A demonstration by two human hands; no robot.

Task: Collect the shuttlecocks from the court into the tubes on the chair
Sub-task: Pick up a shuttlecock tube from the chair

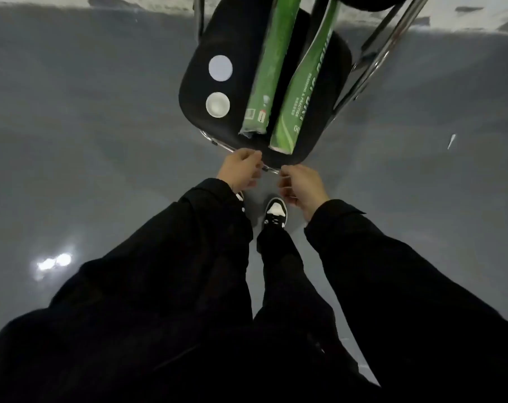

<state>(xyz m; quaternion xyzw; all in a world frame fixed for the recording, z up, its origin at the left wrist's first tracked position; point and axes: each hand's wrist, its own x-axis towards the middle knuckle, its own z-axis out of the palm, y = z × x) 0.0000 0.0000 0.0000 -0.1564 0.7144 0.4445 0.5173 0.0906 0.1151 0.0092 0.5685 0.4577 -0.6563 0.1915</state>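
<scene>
Two green shuttlecock tubes lie side by side on a black chair seat [197, 91]: the left tube [266, 74] and the right tube [302, 91], their open ends toward me. Two round white caps [220, 68] [217, 104] rest on the seat's left part. My left hand [239, 171] hangs just below the seat's front edge, fingers loosely curled and holding nothing I can see. My right hand [300, 189] hangs beside it, fingers loosely curled, nothing visible in it. One white shuttlecock [451, 141] lies on the grey floor at the right.
The chair's chrome frame [375, 56] runs up at the right. A pale strip [72, 5] borders the grey court floor at the top. My black-and-white shoe [275, 212] stands below the chair. A light glare [53, 261] shines on the floor at left.
</scene>
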